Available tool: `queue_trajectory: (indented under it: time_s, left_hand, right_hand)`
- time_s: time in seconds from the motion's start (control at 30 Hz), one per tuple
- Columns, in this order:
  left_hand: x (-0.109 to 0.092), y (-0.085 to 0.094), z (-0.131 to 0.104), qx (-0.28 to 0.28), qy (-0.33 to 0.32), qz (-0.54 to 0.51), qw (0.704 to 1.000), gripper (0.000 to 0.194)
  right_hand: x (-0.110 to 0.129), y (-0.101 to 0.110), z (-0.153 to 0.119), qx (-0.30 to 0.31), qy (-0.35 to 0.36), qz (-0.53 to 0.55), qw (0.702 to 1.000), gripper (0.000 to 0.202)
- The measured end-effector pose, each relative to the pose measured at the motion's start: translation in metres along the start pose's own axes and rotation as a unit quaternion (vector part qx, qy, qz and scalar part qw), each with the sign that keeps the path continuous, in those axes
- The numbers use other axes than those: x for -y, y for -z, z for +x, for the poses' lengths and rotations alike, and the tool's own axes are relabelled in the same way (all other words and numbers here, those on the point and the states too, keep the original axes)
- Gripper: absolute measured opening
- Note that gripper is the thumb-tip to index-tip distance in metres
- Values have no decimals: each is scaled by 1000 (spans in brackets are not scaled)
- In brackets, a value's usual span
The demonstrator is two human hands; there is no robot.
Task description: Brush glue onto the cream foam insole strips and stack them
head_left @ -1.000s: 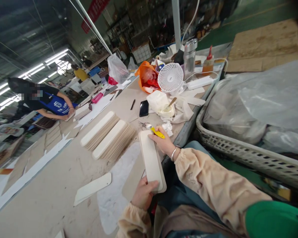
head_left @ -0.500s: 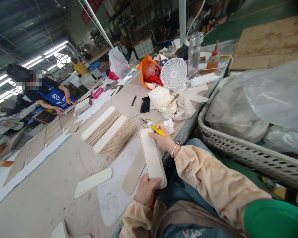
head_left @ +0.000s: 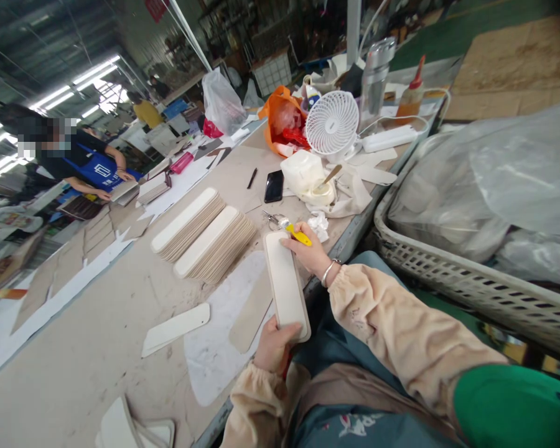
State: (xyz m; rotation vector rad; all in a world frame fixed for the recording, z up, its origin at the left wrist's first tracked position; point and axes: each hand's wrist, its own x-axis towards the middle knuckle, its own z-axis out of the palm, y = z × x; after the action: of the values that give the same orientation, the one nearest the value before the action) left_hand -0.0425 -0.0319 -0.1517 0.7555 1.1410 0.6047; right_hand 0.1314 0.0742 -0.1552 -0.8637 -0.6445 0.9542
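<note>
A long cream panel with rounded corners [head_left: 285,283] is held at a slant over the table's near edge. My left hand [head_left: 275,345] is closed on its lower end, thumb on top. At the upper end, my right hand [head_left: 310,250] grips it with the thumb on its face. A small yellow-handled tool [head_left: 298,234] shows across the right fingers; whether they hold it is unclear. Beside the panel, a beige strip [head_left: 252,314] lies on a white sheet [head_left: 203,354]. Two stacks of similar panels, a left stack [head_left: 185,219] and a right stack [head_left: 210,239], stand farther left.
Loose cream pieces [head_left: 177,326] and more pieces [head_left: 121,426] lie left. A phone [head_left: 274,186], white container [head_left: 303,174], fan [head_left: 332,124] and glue bottle [head_left: 409,99] stand beyond. On my right is a plastic basket [head_left: 471,292] with bags. A co-worker [head_left: 93,165] handles pieces far left.
The view has tilted slightly downward. Both my hands keep their hold on the panel, with little change. The co-worker has raised a flat piece.
</note>
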Motion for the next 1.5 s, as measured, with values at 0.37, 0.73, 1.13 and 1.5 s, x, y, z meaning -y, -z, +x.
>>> queue_trajectory:
  time_s: [0.37,0.73,1.13,1.5]
  left_hand:
    - [-1,3,-12,-5,-6,-14,1000,36]
    - [0,11,-11,-33,-52,53,997,34]
    - [3,24,-9,-43,-70,85,993,32]
    - [3,24,-11,-46,-62,67,995,34]
  right_hand:
    - [2,-1,0,-4,-14,15,1000,37]
    - [-2,0,-1,-7,11,-25,1000,35]
    - [-6,1,-3,13,15,-33,999,35]
    - [-9,2,-3,19,28,-86,996,33]
